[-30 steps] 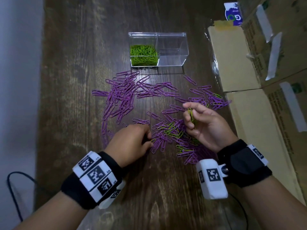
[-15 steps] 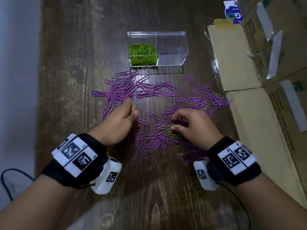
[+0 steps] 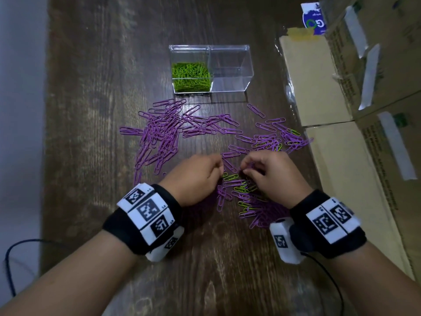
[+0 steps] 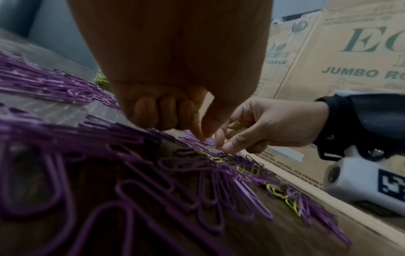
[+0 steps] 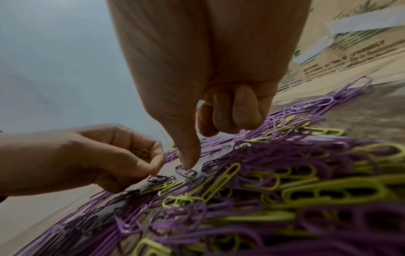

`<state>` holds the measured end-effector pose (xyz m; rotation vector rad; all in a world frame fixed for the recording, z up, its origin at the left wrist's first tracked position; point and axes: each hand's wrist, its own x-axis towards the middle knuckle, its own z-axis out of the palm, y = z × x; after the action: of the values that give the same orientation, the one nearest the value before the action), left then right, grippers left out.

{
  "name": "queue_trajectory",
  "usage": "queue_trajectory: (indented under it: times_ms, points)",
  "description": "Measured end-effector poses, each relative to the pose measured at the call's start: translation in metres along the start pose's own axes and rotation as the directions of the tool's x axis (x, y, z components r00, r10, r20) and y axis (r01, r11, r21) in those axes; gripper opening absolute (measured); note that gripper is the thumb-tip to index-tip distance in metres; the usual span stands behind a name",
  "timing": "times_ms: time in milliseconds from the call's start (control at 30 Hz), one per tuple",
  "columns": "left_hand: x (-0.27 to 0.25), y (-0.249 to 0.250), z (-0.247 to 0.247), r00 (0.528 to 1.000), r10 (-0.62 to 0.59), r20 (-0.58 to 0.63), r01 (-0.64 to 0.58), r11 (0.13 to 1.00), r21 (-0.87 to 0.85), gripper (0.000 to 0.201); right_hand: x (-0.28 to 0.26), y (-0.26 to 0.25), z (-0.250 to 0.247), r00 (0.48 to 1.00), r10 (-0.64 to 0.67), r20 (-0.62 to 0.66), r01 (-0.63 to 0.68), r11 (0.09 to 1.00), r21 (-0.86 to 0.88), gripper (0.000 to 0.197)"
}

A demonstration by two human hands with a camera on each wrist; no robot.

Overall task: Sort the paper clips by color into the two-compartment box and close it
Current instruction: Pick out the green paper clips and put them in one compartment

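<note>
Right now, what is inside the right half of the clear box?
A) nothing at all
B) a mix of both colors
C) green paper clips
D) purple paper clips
A: in the head view the right compartment of the clear box shows only bare plastic, while the green paper clips fill the left compartment and the purple paper clips lie on the table.

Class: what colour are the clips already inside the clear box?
Green clips, left compartment; head view shows it best.
</note>
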<state>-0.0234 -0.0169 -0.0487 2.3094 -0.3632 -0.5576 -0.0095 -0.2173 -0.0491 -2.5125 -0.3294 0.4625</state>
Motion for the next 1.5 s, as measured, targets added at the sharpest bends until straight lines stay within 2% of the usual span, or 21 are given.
queue_trajectory:
  times_ms: [200, 367, 433, 500, 567, 600, 633, 667, 700, 733, 767, 833, 933, 1100, 1167, 1200, 1233, 1300, 1333, 1433, 1500]
  points:
    - [0.002, 0.000, 0.008, 0.997, 0.005, -0.075, 0.013, 0.973, 0.229, 0.015, 0.008, -0.014, 0.011, 0.995, -0.009, 0.095, 0.018, 0.996, -0.092, 0.011]
    - [0.004, -0.003, 0.009, 0.997, -0.021, -0.076, 0.038, 0.969, 0.242, 0.011, 0.006, -0.025, 0.013, 0.985, 0.005, 0.172, 0.038, 0.969, -0.245, 0.009]
    - [0.003, -0.006, 0.007, 0.997, -0.005, -0.073, 0.017, 0.986, 0.163, 0.010, 0.005, -0.026, 0.013, 0.979, -0.006, 0.203, 0.066, 0.955, -0.289, 0.010]
    - [0.000, -0.009, 0.003, 0.995, -0.024, -0.094, 0.025, 1.000, 0.008, 0.012, 0.004, -0.020, 0.010, 0.982, -0.040, 0.183, 0.068, 0.987, -0.146, 0.013]
    - [-0.003, -0.017, -0.004, 0.991, -0.082, -0.110, 0.057, 0.976, -0.212, 0.015, 0.003, -0.013, 0.002, 0.994, -0.065, 0.087, 0.042, 0.969, 0.245, 0.015]
    - [-0.004, -0.020, -0.007, 0.987, -0.109, -0.115, 0.063, 0.936, -0.346, 0.015, 0.001, -0.012, -0.004, 0.998, -0.031, 0.052, 0.001, 0.869, 0.494, 0.015]
    - [-0.006, -0.021, -0.010, 0.983, -0.141, -0.117, 0.068, 0.873, -0.483, 0.014, -0.002, -0.010, -0.011, 0.999, 0.021, 0.047, -0.049, 0.685, 0.727, 0.015]
    - [-0.006, -0.023, -0.012, 0.978, -0.175, -0.110, 0.074, 0.793, -0.604, 0.013, -0.005, -0.008, -0.017, 0.995, 0.065, 0.080, -0.101, 0.439, 0.893, 0.017]
    - [-0.006, -0.023, -0.014, 0.975, -0.202, -0.093, 0.082, 0.714, -0.695, 0.015, -0.007, -0.005, -0.023, 0.990, 0.072, 0.125, -0.137, 0.203, 0.970, 0.022]
    - [-0.006, -0.023, -0.015, 0.973, -0.218, -0.073, 0.088, 0.647, -0.757, 0.019, -0.010, -0.002, -0.028, 0.988, 0.054, 0.146, -0.148, 0.039, 0.988, 0.026]
    - [-0.006, -0.019, -0.017, 0.974, -0.219, -0.051, 0.093, 0.600, -0.795, 0.023, -0.012, 0.002, -0.032, 0.988, 0.035, 0.148, -0.146, -0.051, 0.988, 0.030]
    - [-0.005, -0.011, -0.018, 0.978, -0.208, -0.001, 0.115, 0.546, -0.830, 0.027, -0.015, 0.010, -0.034, 0.991, 0.029, 0.131, -0.127, -0.115, 0.985, 0.036]
    - [0.001, -0.004, -0.013, 0.985, -0.167, 0.043, 0.133, 0.579, -0.805, 0.034, -0.019, 0.020, -0.033, 0.988, 0.075, 0.138, -0.132, -0.081, 0.988, 0.046]
    - [0.010, 0.014, 0.011, 0.993, -0.107, 0.055, 0.119, 0.817, -0.564, 0.016, -0.031, 0.034, -0.035, 0.967, 0.118, 0.224, -0.213, -0.099, 0.972, 0.036]
    - [0.013, 0.020, 0.025, 0.998, -0.053, 0.032, 0.062, 0.909, -0.412, 0.012, -0.034, 0.036, -0.036, 0.952, 0.178, 0.248, -0.244, -0.044, 0.969, 0.031]
    - [0.014, 0.024, 0.032, 1.000, 0.009, 0.018, -0.003, 0.955, -0.295, 0.007, -0.034, 0.037, -0.034, 0.939, 0.245, 0.241, -0.259, 0.047, 0.965, 0.028]
    - [0.015, 0.026, 0.039, 0.996, 0.085, 0.010, -0.082, 0.983, -0.163, 0.004, -0.034, 0.038, -0.032, 0.924, 0.328, 0.196, -0.270, 0.197, 0.943, 0.025]
    - [0.017, 0.031, 0.050, 0.980, 0.197, 0.038, -0.199, 0.977, 0.073, 0.027, -0.033, 0.038, -0.025, 0.908, 0.418, 0.008, -0.263, 0.556, 0.788, 0.023]
    - [0.019, 0.032, 0.052, 0.977, 0.207, 0.043, -0.211, 0.968, 0.136, 0.034, -0.032, 0.039, -0.021, 0.914, 0.398, -0.073, -0.243, 0.683, 0.688, 0.020]
    - [0.024, 0.029, 0.048, 0.980, 0.199, -0.014, -0.192, 0.962, 0.195, 0.029, -0.033, 0.045, -0.009, 0.951, 0.278, -0.132, -0.198, 0.881, 0.430, 0.021]
    - [0.024, 0.022, 0.039, 0.988, 0.149, -0.048, -0.137, 0.971, 0.196, 0.024, -0.034, 0.047, -0.005, 0.956, 0.262, -0.134, -0.211, 0.928, 0.306, 0.025]
